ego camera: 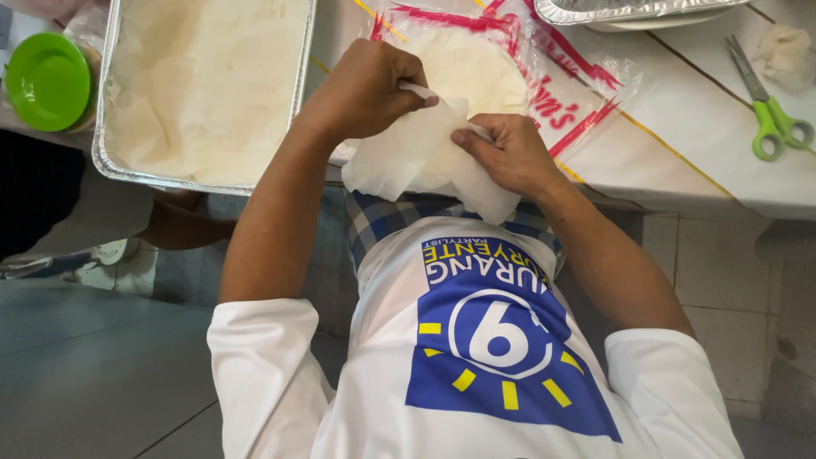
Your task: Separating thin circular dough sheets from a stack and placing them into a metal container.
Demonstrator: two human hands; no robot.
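A thin, white, crumpled wrapper sheet (pixel 416 157) hangs between both hands over the table's front edge. My left hand (pixel 365 89) pinches its upper edge, fingers closed on it. The sheet's right side is gripped by my right hand (pixel 508 153), thumb on top. Behind the hands lies a clear plastic bag with red print (pixel 544 76) holding a round stack of white wrappers (pixel 476 72). To the left stands a foil tray (pixel 104 127) filled with pale separated sheets (pixel 204 85).
A green round lid (pixel 47 81) sits at the far left. Green-handled scissors (pixel 769 115) lie at the right on the white table (pixel 697 161), near a small lump of dough (pixel 786 51). Another foil tray (pixel 629 10) is at the top. A second person's arm (pixel 183 225) shows under the left tray.
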